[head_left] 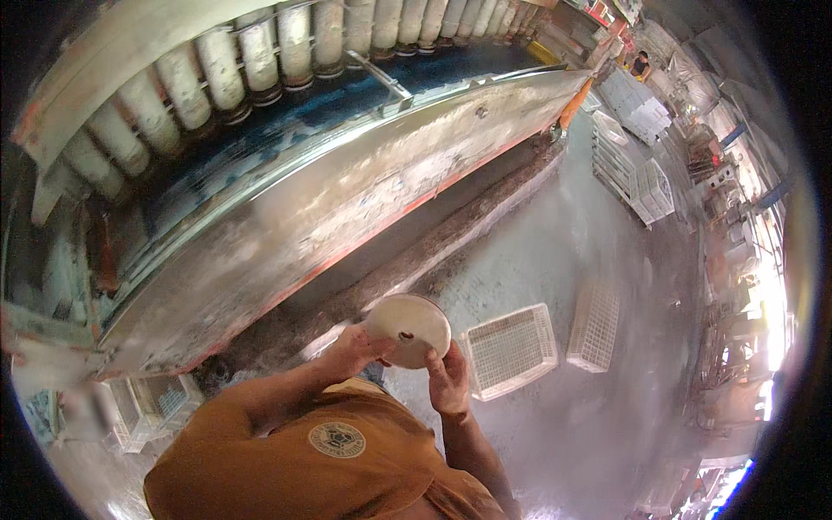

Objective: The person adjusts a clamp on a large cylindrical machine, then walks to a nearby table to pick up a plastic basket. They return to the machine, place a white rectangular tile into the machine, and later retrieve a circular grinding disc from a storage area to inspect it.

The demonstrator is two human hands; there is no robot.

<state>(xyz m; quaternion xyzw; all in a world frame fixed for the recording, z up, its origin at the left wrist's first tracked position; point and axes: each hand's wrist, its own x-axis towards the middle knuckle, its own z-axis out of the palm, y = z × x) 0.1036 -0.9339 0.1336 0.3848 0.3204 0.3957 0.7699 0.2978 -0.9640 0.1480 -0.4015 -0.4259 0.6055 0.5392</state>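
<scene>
A round, flat, off-white disc (pixel 407 331) with a small dark hole near its middle is held up in front of my orange shirt. My left hand (pixel 357 348) grips the disc's left edge. On the lower right edge, my right hand (pixel 449 381) has its fingers and thumb closed around the rim. The disc is tilted so that its broad face shows; its underside is hidden. Just right of my right hand, a white mesh plastic crate (pixel 511 353) lies on the grey floor.
Another white crate (pixel 594 329) stands farther right. More crates (pixel 139 412) sit at lower left. A long metal-sided trough (pixel 364 182) with a row of pale cylinders (pixel 256 65) runs along the left. Stacked crates (pixel 652 192) and a person (pixel 640 67) are far off.
</scene>
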